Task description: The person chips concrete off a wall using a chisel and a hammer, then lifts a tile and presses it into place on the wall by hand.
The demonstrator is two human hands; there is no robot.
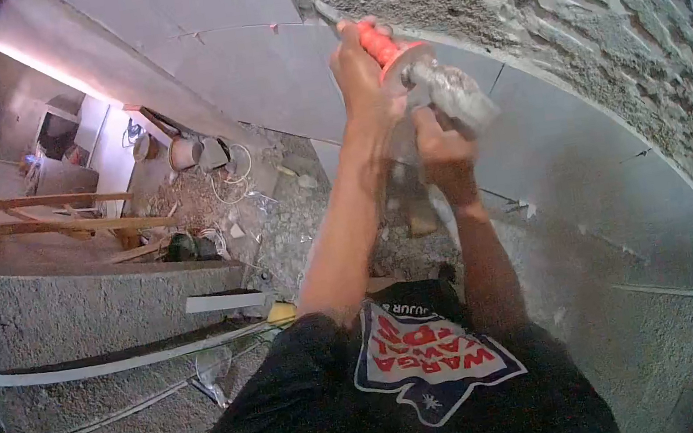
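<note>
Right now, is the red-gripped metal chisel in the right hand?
No, the left hand is wrapped around the red-gripped metal chisel, just below its bare metal shaft.

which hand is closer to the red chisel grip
The left hand: it is wrapped around the red grip. The right hand is apart from it, lower and further right in view, holding the blurred hammer.

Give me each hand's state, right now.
Left hand: closed, holding the red-handled chisel.
Right hand: closed, holding what looks like a hammer, blurred.
</note>
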